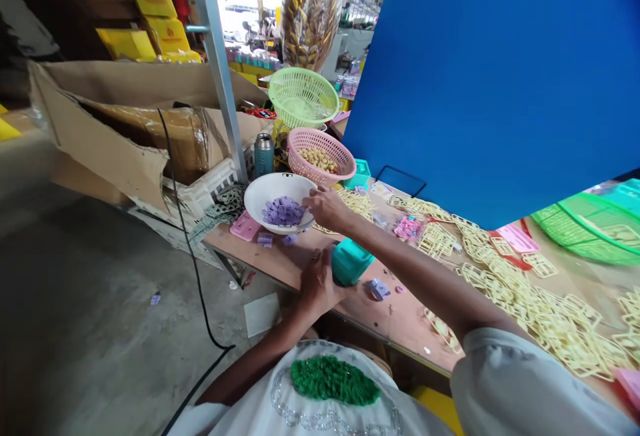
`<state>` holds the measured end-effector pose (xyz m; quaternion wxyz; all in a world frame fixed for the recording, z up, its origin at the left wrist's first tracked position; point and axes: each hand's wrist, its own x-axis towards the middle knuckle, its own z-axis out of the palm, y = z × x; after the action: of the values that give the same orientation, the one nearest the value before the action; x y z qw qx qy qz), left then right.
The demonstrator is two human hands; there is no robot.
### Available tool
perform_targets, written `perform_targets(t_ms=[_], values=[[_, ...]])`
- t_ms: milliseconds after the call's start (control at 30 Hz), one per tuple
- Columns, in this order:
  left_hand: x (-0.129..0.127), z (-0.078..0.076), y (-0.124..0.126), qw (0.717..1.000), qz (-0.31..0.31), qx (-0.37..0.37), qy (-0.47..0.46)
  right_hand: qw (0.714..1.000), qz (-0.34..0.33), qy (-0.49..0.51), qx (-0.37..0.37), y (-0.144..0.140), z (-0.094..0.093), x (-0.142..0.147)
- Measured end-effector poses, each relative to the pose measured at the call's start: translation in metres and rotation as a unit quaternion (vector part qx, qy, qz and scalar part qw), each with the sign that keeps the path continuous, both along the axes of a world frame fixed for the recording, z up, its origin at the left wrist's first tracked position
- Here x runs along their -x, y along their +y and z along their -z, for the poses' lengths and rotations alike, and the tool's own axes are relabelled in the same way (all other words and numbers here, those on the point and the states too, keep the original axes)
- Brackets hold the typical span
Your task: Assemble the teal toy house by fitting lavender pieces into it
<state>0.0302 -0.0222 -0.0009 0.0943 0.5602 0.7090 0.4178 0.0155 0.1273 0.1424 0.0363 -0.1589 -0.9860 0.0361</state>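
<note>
My right hand (329, 209) reaches over the right rim of a white bowl (257, 191). Its fingers are curled together beside small purple plastic pieces (284, 211) in the bowl; what they pinch is hidden. Near the table's front edge, my left hand (319, 283) is closed, its fingers bent and a ring on one of them. Whatever it holds cannot be made out. Just right of it, close to or touching it, stands a teal plastic container (351, 263), partly behind my right forearm. A purple assembled piece (379, 289) lies further right on the table.
Behind the bowl are a pink basket (320, 176) of light brown pieces, a green basket (303, 96) and a bottle (264, 155). Cream plastic frames (530, 309) cover the table's right side. A blue panel (480, 83) overhangs the back; a metal post (220, 63) rises left.
</note>
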Motion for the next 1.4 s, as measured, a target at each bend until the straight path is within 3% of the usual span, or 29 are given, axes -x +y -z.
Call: perform_targets(t_ms=[200, 333, 433, 567, 700, 833, 933, 1033, 1100, 1167, 1233, 1300, 1400], values=[[-0.001, -0.004, 0.001, 0.999, -0.002, 0.014, -0.033, 0.995, -0.045, -0.091, 0.016, 0.002, 0.019, 0.063], [0.001, -0.003, 0.0, 0.998, 0.007, 0.042, -0.045, 0.99, -0.006, -0.137, 0.027, 0.002, 0.036, 0.092], [0.002, 0.001, 0.0, 0.999, 0.019, 0.03, -0.04, 0.988, 0.018, -0.147, 0.041, 0.005, 0.046, 0.096], [0.005, 0.002, 0.0, 0.999, 0.022, 0.012, -0.039, 0.989, 0.035, -0.117, 0.079, 0.011, 0.047, 0.085], [0.018, -0.002, -0.001, 0.995, 0.083, 0.021, -0.046, 0.992, 0.051, -0.015, 0.116, 0.022, 0.03, 0.06], [0.036, -0.007, -0.001, 0.986, 0.143, 0.015, -0.089, 0.981, 0.062, 0.098, 0.155, 0.032, 0.01, 0.022], [0.044, -0.021, -0.006, 0.976, 0.148, -0.033, -0.154, 0.958, 0.054, 0.194, 0.204, 0.03, 0.005, -0.019], [0.046, -0.049, -0.014, 0.932, 0.108, -0.101, -0.332, 0.895, -0.022, 0.318, 0.311, 0.013, 0.011, -0.062], [0.045, -0.069, -0.018, 0.866, 0.085, -0.075, -0.487, 0.866, -0.074, 0.359, 0.339, -0.003, 0.016, -0.086], [0.044, -0.086, -0.018, 0.801, 0.101, -0.034, -0.589, 0.866, -0.107, 0.375, 0.313, -0.019, 0.021, -0.104], [0.041, -0.096, -0.015, 0.758, 0.104, -0.008, -0.643, 0.879, -0.123, 0.383, 0.258, -0.032, 0.024, -0.116], [0.036, -0.099, -0.011, 0.742, 0.093, -0.002, -0.663, 0.891, -0.129, 0.381, 0.211, -0.042, 0.027, -0.125], [0.031, -0.094, -0.007, 0.757, 0.076, -0.011, -0.649, 0.895, -0.103, 0.388, 0.194, -0.05, 0.03, -0.136]])
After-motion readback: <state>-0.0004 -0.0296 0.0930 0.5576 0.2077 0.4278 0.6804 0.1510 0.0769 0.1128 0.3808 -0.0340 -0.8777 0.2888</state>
